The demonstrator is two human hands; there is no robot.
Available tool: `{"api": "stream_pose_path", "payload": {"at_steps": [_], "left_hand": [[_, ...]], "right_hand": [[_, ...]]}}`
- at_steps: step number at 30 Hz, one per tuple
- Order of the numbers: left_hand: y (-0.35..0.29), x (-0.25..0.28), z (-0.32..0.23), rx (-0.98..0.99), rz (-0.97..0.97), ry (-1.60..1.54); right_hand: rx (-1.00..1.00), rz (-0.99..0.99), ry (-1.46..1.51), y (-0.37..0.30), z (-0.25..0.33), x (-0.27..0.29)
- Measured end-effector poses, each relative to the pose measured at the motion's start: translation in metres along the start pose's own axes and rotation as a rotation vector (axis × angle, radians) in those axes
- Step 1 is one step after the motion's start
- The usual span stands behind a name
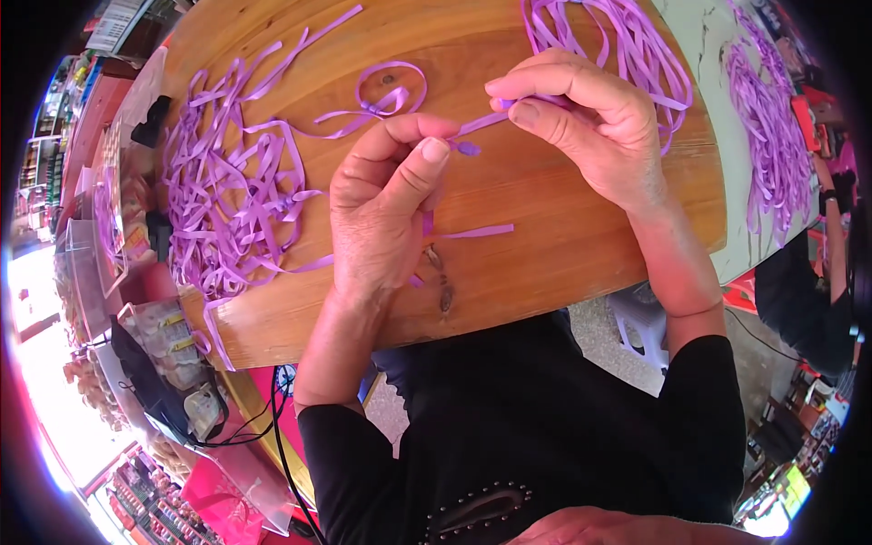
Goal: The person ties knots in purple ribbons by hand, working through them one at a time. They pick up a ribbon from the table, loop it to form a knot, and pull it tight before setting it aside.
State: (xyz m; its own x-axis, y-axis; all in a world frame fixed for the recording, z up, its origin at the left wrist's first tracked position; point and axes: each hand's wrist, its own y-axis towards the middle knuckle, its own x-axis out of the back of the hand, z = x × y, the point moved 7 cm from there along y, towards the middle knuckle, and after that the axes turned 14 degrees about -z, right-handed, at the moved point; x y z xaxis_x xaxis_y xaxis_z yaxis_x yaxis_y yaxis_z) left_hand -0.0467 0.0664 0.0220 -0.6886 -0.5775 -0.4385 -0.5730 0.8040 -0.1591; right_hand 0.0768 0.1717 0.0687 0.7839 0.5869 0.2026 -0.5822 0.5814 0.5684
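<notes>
A narrow purple ribbon (483, 122) is stretched between my two hands above the wooden table. My left hand (386, 191) pinches it between thumb and forefinger, and a small darker purple knot or bead (467, 149) sticks out beside the fingertips. My right hand (590, 123) pinches the other part of the ribbon between thumb and fingertips, a little higher and to the right. Loose ribbon ends hang below my left hand. Beyond my hands a single looped ribbon (391, 86) with a small knot lies on the wood.
A tangled heap of purple ribbons (236, 200) covers the left of the wooden table (545, 263). A looped bundle (636, 45) lies at the far right. Another bundle (767, 136) rests on a white surface, with a person (808, 291) beside it. Black cables (277, 427) hang at the lower left.
</notes>
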Motion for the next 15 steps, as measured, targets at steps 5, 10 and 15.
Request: {"api": "stream_pose_path", "payload": {"at_steps": [5, 10, 15], "left_hand": [[-0.001, 0.006, 0.005, -0.010, -0.018, -0.015], [0.001, 0.006, 0.007, 0.091, 0.050, -0.240], [0.002, 0.007, 0.011, 0.113, 0.102, -0.226]], "right_hand": [[-0.167, -0.053, 0.122, -0.009, -0.006, -0.010], [-0.193, 0.004, 0.105, -0.009, -0.006, -0.015], [-0.156, 0.027, 0.079, -0.011, -0.004, -0.018]]}}
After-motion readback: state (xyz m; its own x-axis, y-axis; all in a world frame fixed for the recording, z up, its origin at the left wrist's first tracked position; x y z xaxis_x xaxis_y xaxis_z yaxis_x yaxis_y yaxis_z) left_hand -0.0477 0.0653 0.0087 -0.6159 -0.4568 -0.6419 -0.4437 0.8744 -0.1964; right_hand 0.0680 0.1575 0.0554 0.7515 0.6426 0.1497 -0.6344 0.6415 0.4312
